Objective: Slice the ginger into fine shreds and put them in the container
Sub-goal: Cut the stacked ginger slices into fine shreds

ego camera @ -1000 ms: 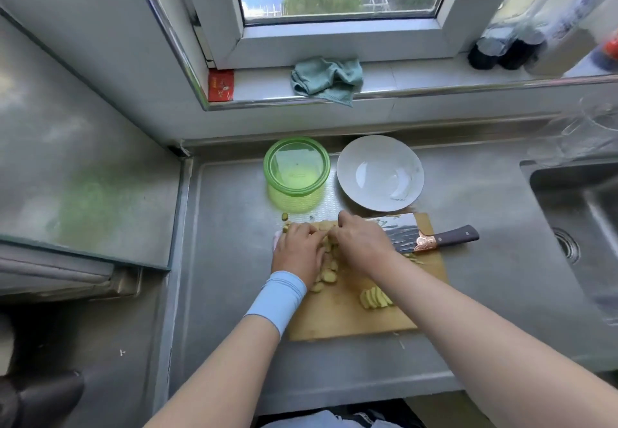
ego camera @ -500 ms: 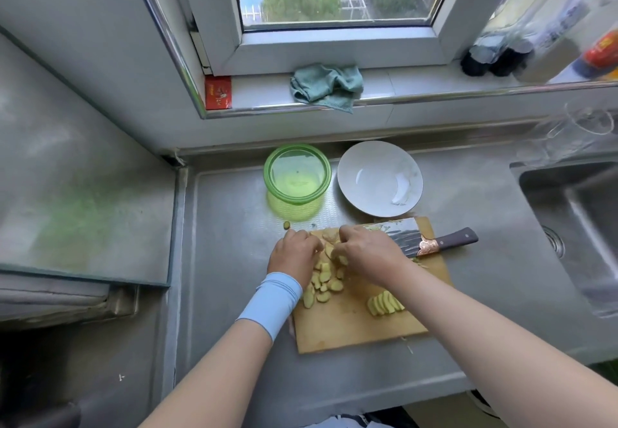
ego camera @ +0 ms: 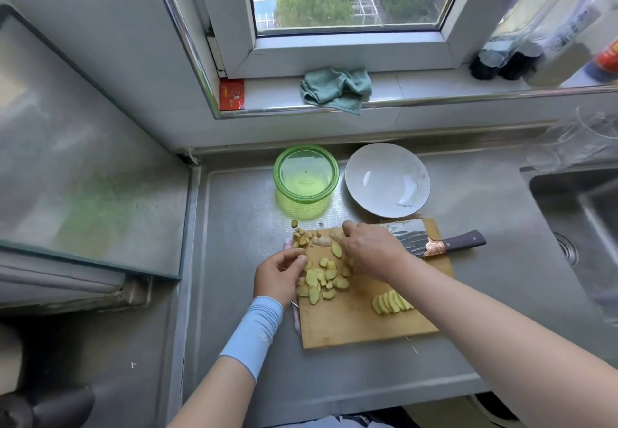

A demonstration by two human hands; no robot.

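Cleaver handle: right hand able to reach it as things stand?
Probably yes. The cleaver handle juts bare off the cutting board, just right of the right hand; nothing lies between.

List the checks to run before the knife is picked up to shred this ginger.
1. Knife handle clear of both hands: ok.
2. Fanned slices lined up for shredding: ok.
3. Loose slices stacked flat: not ok, scattered.
4. All ginger on the cutting board: not ok, one stray piece lies on the counter.
5. Green container open: cannot tell.
6. Left hand and right hand empty: cannot tell.
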